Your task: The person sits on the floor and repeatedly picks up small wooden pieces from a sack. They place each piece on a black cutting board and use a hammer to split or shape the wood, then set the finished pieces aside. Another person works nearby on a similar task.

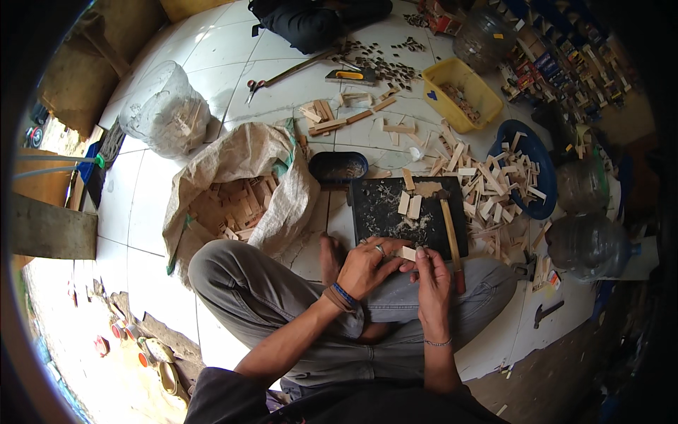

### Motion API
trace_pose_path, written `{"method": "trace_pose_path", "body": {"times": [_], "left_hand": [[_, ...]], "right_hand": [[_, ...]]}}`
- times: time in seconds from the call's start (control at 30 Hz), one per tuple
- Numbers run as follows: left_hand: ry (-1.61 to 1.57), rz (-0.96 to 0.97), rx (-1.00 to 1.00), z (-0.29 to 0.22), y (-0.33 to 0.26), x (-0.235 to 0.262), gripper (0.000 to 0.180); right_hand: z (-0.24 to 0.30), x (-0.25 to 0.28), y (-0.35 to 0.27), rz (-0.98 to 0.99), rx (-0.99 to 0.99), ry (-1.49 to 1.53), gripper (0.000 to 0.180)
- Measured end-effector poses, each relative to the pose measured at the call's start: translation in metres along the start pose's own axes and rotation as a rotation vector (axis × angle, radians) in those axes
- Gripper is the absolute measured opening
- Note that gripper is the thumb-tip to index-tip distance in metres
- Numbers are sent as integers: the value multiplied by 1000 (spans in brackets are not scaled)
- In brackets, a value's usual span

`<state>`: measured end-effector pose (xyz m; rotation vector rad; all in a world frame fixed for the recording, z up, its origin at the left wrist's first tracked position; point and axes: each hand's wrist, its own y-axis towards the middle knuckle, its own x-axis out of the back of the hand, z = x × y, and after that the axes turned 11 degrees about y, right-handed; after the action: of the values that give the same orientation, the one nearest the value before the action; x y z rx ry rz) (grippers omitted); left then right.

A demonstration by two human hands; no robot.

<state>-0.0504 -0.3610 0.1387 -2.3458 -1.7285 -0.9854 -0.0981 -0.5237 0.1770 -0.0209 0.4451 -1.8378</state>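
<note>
Above my lap, my left hand (366, 268) and my right hand (432, 281) meet at a small pale wooden block (409, 253). The right thumb and fingers pinch its right end, while the left fingertips close on its left side. Just beyond them lies a black board (374, 205) strewn with wood shavings (406, 225). On the board rest two loose wooden blocks (414, 207), with another wooden piece (408, 179) at its far edge. A hammer (450, 230) with a wooden handle lies along the board's right side, its grip end beside my right hand.
A woven sack (293, 201) of wood pieces stands left. Loose wooden pieces (487, 187) heap beside a blue basin (547, 166) at right. Farther off are a yellow tub (431, 74), scissors (256, 86) and a clear plastic container (169, 106). A second hammer (548, 312) lies right.
</note>
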Motion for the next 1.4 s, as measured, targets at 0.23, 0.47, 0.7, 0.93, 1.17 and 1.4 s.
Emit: {"method": "trace_pose_path", "body": {"times": [0.23, 0.47, 0.7, 0.93, 1.17, 1.4], "left_hand": [[-12, 11, 33, 1, -2, -1, 39], [17, 23, 35, -1, -1, 0, 37], [-16, 1, 17, -3, 0, 2, 35], [-14, 7, 12, -2, 0, 2, 35], [4, -3, -13, 0, 0, 1, 40], [-4, 16, 5, -4, -1, 3, 43]], "right_hand": [[3, -2, -1, -6, 2, -3, 26], [4, -4, 0, -21, 5, 35, 25], [7, -5, -1, -4, 22, 3, 25], [5, -4, -1, -11, 21, 4, 25], [4, -4, 0, -6, 22, -8, 25], [4, -4, 0, 10, 88, -93, 24]]}}
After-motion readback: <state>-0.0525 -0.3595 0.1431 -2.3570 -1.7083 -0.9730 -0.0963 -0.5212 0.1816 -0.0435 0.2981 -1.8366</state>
